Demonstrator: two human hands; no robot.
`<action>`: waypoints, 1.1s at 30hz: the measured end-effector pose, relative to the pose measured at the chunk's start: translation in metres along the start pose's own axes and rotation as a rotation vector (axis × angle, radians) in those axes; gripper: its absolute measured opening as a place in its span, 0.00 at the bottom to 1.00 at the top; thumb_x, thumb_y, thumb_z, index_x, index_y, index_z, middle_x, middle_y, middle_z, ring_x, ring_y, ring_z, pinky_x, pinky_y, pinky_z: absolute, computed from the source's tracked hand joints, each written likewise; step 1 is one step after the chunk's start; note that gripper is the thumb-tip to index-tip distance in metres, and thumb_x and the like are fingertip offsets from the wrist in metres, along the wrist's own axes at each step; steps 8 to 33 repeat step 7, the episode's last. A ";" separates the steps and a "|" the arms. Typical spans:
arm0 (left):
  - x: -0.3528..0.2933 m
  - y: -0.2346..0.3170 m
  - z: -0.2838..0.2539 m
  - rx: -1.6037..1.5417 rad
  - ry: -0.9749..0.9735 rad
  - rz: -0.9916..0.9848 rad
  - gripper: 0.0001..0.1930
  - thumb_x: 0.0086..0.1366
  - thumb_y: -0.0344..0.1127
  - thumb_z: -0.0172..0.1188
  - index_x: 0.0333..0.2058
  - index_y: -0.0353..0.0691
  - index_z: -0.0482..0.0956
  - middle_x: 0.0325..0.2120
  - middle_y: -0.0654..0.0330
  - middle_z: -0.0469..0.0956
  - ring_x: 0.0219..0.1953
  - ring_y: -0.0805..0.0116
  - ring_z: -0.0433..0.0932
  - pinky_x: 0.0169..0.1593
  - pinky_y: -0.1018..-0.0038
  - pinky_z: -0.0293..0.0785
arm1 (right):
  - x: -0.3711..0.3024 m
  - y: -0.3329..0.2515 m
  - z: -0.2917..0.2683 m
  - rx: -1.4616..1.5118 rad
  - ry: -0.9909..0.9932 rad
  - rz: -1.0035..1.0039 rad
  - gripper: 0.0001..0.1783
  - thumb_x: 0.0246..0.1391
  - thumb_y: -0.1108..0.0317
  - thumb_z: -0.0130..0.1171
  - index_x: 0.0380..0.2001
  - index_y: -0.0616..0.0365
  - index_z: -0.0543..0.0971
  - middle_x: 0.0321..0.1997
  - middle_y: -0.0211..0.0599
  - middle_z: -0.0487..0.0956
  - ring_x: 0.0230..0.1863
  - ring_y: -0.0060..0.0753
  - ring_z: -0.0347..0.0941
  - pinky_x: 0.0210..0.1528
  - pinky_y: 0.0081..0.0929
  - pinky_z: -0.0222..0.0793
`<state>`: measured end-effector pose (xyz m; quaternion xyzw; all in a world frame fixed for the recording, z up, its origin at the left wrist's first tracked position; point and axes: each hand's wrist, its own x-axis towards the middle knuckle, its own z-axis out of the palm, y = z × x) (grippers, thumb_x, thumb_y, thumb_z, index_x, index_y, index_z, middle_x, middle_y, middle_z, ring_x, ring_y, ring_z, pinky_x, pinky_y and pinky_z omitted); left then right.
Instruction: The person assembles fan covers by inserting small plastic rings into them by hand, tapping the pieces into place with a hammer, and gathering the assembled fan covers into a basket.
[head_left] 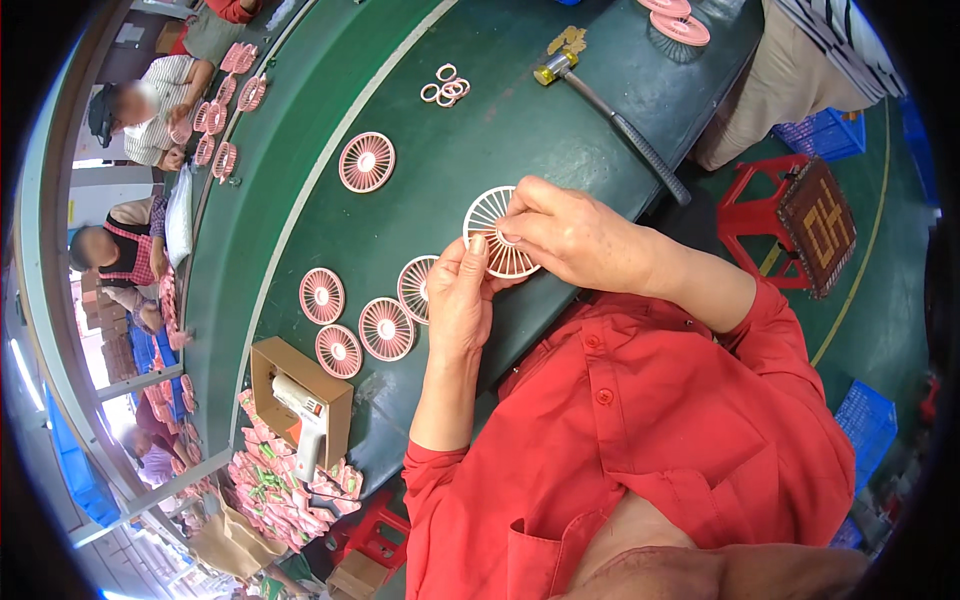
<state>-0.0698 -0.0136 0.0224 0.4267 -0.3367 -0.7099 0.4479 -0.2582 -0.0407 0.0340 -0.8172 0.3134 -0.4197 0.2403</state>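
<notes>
A round, spoked fan grille (489, 208), whitish with pink showing through its lower spokes, is held up over the green bench. My left hand (463, 290) grips its lower left edge, thumb on the face and fingers behind. Closed in a pinch, my right hand (560, 228) presses its fingertips near the grille's hub; they hide whatever is between them. Just left of my left hand lies another pink grille (414, 288), partly covered. More pink grilles lie beyond it, among them one near the middle (386, 329) and one farther off (367, 162).
A hammer (625, 128) with a yellow head lies toward the right. Several small pale rings (446, 88) sit farther back. At left, a cardboard box (338, 398) holds a white heat gun (305, 410) beside a pile of pink pieces (270, 490). A red stool (745, 220) stands right.
</notes>
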 end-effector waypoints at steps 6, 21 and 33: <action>-0.001 -0.003 0.000 0.064 0.011 0.037 0.17 0.74 0.40 0.48 0.48 0.29 0.75 0.40 0.51 0.81 0.39 0.63 0.84 0.43 0.67 0.85 | -0.004 0.004 0.003 -0.029 -0.026 0.022 0.03 0.51 0.75 0.58 0.30 0.63 0.77 0.33 0.44 0.69 0.32 0.47 0.74 0.34 0.38 0.73; -0.002 -0.004 -0.001 0.067 0.007 0.041 0.18 0.74 0.40 0.48 0.49 0.29 0.75 0.40 0.51 0.81 0.40 0.63 0.84 0.43 0.68 0.84 | -0.005 0.005 0.005 -0.021 -0.021 0.030 0.04 0.51 0.75 0.58 0.31 0.63 0.77 0.33 0.44 0.69 0.32 0.47 0.74 0.35 0.38 0.73; -0.002 -0.004 -0.001 0.067 0.007 0.041 0.18 0.74 0.40 0.48 0.49 0.29 0.75 0.40 0.51 0.81 0.40 0.63 0.84 0.43 0.68 0.84 | -0.005 0.005 0.005 -0.021 -0.021 0.030 0.04 0.51 0.75 0.58 0.31 0.63 0.77 0.33 0.44 0.69 0.32 0.47 0.74 0.35 0.38 0.73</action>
